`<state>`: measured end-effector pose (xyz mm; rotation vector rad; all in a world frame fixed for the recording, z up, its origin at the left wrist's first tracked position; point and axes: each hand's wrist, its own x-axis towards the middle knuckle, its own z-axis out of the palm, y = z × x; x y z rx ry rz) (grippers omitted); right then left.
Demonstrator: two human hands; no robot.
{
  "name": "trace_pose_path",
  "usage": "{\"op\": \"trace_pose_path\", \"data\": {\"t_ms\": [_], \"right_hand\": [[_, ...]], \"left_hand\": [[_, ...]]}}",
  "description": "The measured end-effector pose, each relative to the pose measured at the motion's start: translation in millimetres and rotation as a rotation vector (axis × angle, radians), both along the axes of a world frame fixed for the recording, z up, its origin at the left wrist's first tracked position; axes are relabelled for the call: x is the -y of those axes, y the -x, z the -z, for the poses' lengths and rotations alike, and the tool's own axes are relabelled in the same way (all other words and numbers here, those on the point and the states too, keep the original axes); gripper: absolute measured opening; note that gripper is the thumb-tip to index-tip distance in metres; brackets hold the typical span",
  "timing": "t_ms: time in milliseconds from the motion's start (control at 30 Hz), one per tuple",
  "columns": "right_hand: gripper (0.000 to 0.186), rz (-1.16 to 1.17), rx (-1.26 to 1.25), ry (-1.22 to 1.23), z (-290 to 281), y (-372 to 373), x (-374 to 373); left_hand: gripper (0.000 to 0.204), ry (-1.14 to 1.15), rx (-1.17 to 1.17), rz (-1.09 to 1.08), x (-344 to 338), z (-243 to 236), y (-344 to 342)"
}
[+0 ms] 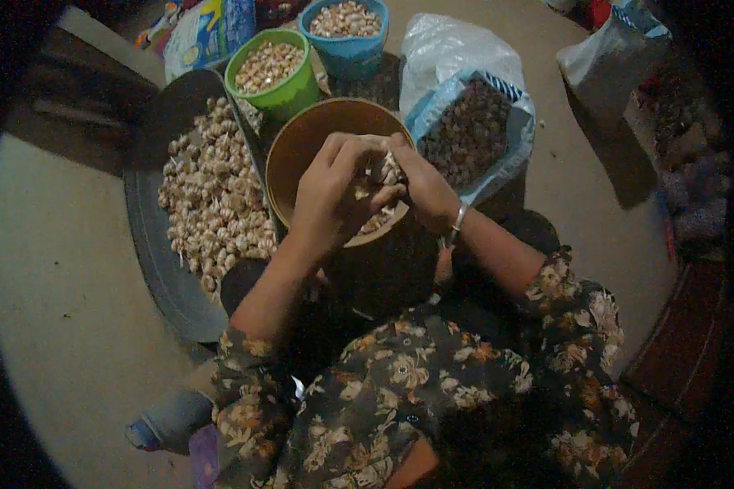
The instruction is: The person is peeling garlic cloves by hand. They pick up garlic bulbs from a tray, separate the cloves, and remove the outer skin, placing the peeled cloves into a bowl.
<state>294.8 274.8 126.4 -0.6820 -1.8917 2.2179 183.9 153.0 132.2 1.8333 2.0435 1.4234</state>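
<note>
Both my hands meet over a round tan tub, with a pale garlic bulb between them. My left hand has its fingers curled against one side of the bulb. From the other side my right hand grips it, thumb and fingers closed. The fingers hide part of the bulb. Some loose garlic cloves show low inside the tub. To the left, a wide dark pan bears a heap of whole garlic bulbs.
Behind the tub stand a green bucket and a blue bucket, both full of cloves. At the right is an opened bag of dark brown pieces, with clear plastic behind it. A white sack stands farther right.
</note>
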Motion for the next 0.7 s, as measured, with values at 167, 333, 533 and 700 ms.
{"op": "trace_pose_path", "data": {"t_ms": [167, 333, 533, 700], "right_hand": [[0.034, -0.132, -0.302, 0.660, 52, -6, -13], [0.030, -0.140, -0.167, 0.743, 51, -17, -10], [0.031, -0.196, 0.048, 0.294, 65, -20, -23], [0.035, -0.142, -0.112, -0.091, 93, -13, -24]], "left_hand": [[0.019, 0.161, 0.671, 0.153, -4, 6, -1], [0.020, 0.358, 0.777, 0.271, -2, 3, 7], [0.030, 0.417, 0.450, 0.331, -4, 3, 8], [0.034, 0.541, 0.252, 0.344, -13, 5, 3]]}}
